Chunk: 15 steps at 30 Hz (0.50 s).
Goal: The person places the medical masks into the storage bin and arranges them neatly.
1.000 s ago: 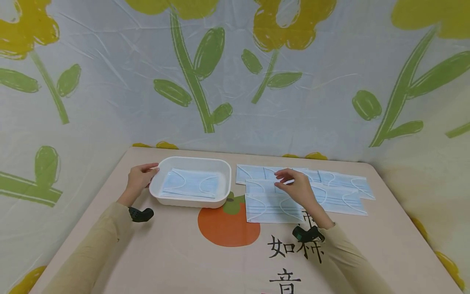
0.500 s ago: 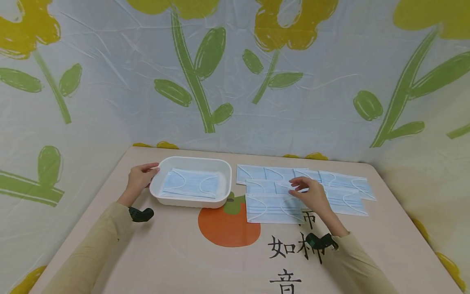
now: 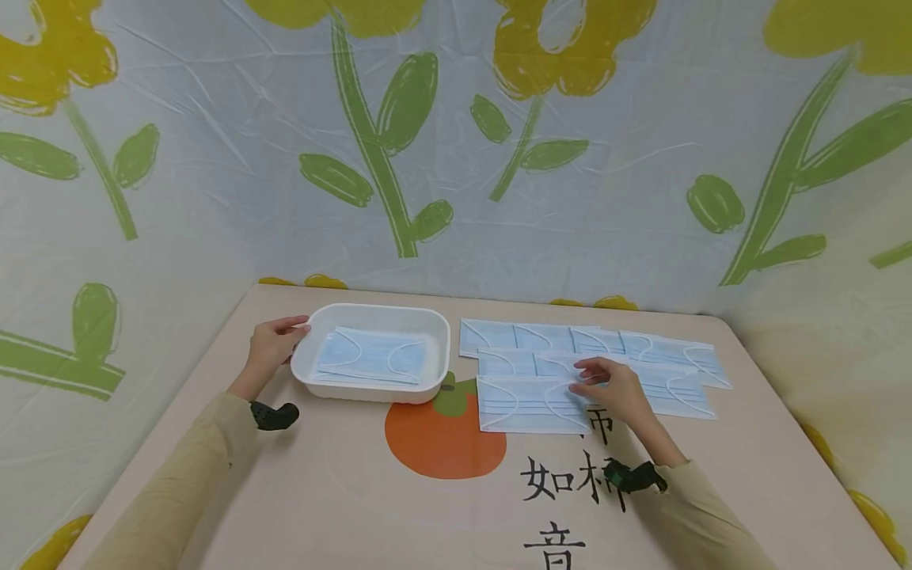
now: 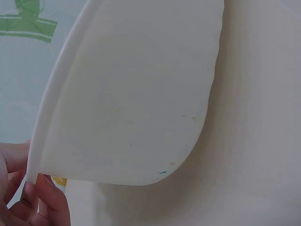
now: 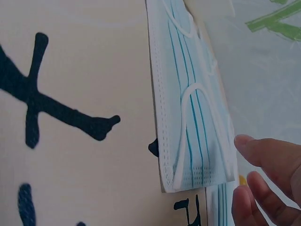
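Observation:
At the left, my left hand [image 3: 271, 348] pinches the rim of a white plastic tray [image 3: 370, 389]. The left wrist view shows its fingers [image 4: 49, 200] on the rim, with the tray's outer wall filling much of that view. Blue face masks [image 3: 370, 356] lie stacked flat inside. My right hand [image 3: 614, 388] hovers by the right end of the nearest loose mask [image 3: 530, 405], fingers slightly bent and holding nothing. In the right wrist view its fingertips [image 5: 243, 141] are right at the end of that mask [image 5: 188, 136], beside a white ear loop.
More blue masks overlap on the table, one row at the back [image 3: 527, 336] and another mask [image 3: 673, 388] right of the right hand. A printed orange persimmon [image 3: 445, 443] and black characters mark the pink tabletop [image 3: 342, 491]. A flowered sheet [image 3: 606, 222] hangs behind.
My right hand has moved to the right and toward me over the loose masks, away from the tray side. The left hand, tray and masks have stayed in place.

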{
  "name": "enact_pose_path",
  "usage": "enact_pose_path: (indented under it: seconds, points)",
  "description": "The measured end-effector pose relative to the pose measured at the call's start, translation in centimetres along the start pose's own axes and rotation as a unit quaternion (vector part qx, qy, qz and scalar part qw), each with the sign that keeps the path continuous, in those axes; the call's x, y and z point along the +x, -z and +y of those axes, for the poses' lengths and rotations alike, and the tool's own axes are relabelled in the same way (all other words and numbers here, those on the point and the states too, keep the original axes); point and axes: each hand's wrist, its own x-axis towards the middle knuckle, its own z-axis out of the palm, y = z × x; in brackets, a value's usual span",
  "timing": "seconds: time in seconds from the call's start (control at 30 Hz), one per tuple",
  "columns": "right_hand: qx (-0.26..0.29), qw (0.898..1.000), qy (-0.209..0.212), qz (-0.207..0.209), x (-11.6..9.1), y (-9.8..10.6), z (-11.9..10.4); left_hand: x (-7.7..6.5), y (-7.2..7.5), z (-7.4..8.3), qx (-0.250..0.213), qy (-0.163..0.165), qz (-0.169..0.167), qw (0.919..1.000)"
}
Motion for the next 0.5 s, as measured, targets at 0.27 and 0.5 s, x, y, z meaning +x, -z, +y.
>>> enact_pose_path:
  seconds: [0.27, 0.5]
  points:
    - [-0.002, 0.999, -0.037, -0.025, 0.21, -0.4, 0.83, 0.0, 0.06, 0.04, 0.003, 0.002, 0.001, 1.0]
    - [-0.006, 0.998, -0.057, -0.036, 0.21, -0.6, 0.95, 0.16, -0.26, -0.02, -0.003, 0.011, 0.011, 0.9999]
